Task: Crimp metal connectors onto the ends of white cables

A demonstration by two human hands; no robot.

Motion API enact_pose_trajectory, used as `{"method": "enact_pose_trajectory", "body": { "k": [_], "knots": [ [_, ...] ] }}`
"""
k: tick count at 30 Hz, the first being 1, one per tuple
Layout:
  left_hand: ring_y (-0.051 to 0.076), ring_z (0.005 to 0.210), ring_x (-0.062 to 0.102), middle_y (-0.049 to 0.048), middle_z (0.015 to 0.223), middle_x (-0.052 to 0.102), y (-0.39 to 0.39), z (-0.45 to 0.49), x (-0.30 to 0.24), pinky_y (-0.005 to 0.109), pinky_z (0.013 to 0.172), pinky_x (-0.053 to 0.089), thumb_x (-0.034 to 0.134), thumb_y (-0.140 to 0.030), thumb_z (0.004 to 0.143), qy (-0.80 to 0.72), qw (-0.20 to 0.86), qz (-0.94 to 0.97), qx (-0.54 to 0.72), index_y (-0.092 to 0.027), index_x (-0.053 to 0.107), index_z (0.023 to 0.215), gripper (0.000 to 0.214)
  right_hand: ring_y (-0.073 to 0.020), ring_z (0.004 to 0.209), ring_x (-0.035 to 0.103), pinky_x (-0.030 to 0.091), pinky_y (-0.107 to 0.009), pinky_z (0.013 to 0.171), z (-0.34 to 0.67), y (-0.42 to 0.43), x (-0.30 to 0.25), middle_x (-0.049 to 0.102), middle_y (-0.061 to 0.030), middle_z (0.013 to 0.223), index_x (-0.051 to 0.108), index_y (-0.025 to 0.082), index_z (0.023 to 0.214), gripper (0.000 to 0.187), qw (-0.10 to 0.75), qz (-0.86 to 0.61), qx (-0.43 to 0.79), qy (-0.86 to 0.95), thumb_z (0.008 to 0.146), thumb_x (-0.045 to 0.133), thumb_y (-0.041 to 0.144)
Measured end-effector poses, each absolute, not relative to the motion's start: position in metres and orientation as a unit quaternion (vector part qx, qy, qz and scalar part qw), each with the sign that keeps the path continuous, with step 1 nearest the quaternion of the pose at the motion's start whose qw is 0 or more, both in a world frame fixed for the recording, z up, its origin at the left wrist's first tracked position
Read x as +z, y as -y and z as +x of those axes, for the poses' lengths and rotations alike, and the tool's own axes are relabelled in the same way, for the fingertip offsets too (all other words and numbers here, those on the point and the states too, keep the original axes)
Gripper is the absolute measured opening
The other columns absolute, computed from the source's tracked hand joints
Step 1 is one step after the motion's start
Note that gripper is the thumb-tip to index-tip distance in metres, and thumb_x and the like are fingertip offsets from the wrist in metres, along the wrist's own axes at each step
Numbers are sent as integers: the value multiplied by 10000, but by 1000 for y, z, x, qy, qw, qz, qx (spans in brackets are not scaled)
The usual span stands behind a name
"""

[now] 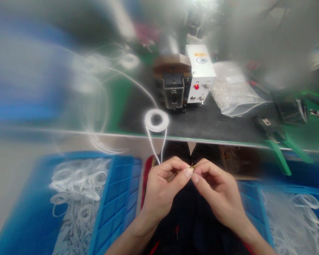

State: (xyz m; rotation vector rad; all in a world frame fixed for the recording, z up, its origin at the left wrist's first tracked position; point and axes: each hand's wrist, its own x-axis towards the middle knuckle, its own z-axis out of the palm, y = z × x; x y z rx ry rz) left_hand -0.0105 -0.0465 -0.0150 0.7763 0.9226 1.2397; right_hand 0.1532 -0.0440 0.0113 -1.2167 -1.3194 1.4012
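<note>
A coiled white cable (156, 120) lies at the front edge of the bench, and two strands hang from it down to my left hand. My left hand (164, 187) is closed, thumb against fingers, gripping the cable's end. Thin coloured wires (192, 165), dark or red and yellow-green, poke out between my fingertips. My right hand (218, 193) meets it there, its thumb and fingers pinched on those wires. Both hands are above my lap, just below the bench edge. The wire ends are mostly hidden by the fingertips.
A white and black bench machine (201, 71) with a red light stands behind the coil. Right of it are a clear plastic bag (234, 92) and green-handled pliers (279, 152). Blue crates (117, 198) with white cables flank me; more cable loops (95, 74) lie left.
</note>
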Motion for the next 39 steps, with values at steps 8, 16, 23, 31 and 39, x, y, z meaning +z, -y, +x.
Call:
{"method": "enact_pose_trajectory", "body": {
  "k": [8,16,23,31,39],
  "knots": [
    [115,780,606,-7,844,684,49,-10,-17,228,719,475,789,-176,995,-429,626,362,541,-200,801,914,85,-138,715,560,437,-267,635,155,46,11,589,28,827,634,237,884,172,428,-507,416,621,1006,663,119],
    [150,806,637,21,875,720,42,-21,-9,264,733,481,805,-277,994,-452,651,421,441,-190,808,928,110,-111,631,545,422,-249,575,168,36,12,604,45,805,618,241,887,174,391,-506,352,684,963,676,95],
    [177,819,647,40,881,727,40,-21,-7,291,737,473,772,-311,1012,-481,617,478,400,-190,805,941,144,-106,622,549,432,-235,572,171,37,13,609,53,792,618,242,876,174,379,-513,355,683,962,677,103],
    [144,754,599,24,840,695,39,-23,-4,265,695,447,775,-281,1005,-448,622,492,412,-184,792,905,140,-130,652,568,463,-239,592,173,35,18,612,30,769,647,226,839,166,375,-513,467,615,992,680,171],
    [122,770,573,3,848,655,40,-22,-6,239,711,438,757,-249,1018,-425,647,466,429,-181,753,903,133,-127,661,567,463,-241,617,176,32,21,624,32,769,665,223,840,174,367,-503,495,606,1008,701,198]
  ]
}}
